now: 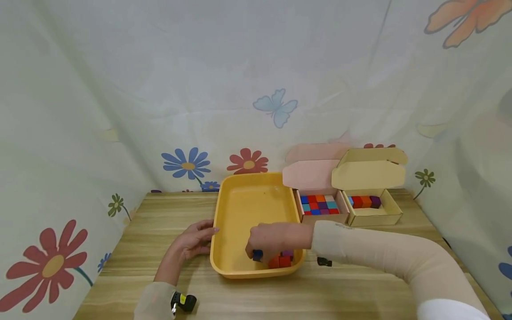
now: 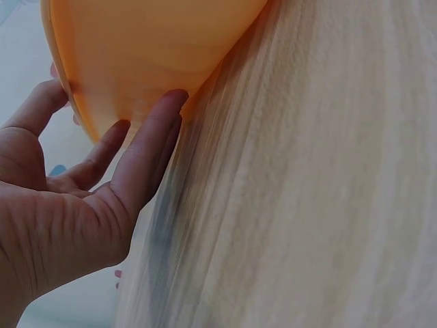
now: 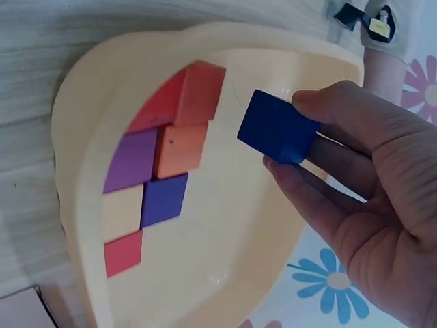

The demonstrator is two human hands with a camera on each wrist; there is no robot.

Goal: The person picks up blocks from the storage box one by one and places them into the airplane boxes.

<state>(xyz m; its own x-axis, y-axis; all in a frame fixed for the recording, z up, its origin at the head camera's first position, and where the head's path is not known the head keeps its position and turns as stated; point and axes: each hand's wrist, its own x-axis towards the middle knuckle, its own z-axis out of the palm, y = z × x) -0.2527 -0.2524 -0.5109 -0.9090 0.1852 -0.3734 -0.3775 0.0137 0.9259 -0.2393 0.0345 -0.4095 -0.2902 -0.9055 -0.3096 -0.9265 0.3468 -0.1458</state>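
Note:
My right hand [image 1: 264, 240] is over the near part of a yellow tray [image 1: 256, 178]. Between thumb and fingers it pinches a dark blue cube [image 3: 276, 126], held tilted. Beside that, along the tray's wall, several cubes lie in the tray: a red cube [image 3: 200, 92], an orange cube [image 3: 181, 150], a purple cube [image 3: 131, 160], a dark blue one and a pale one among them. At the tray's left side, my left hand [image 1: 196, 240] grips the wall, thumb over the rim and fingers against the outside [image 2: 147, 150].
Right of the tray stands an open pink box [image 1: 326, 218] with rows of coloured cubes. Next to it is an open pale yellow box [image 1: 376, 220] holding several cubes in a row. Both lids lean back towards a flowered curtain [image 1: 224, 89]. Everything stands on a wood-grain table [image 1: 168, 213].

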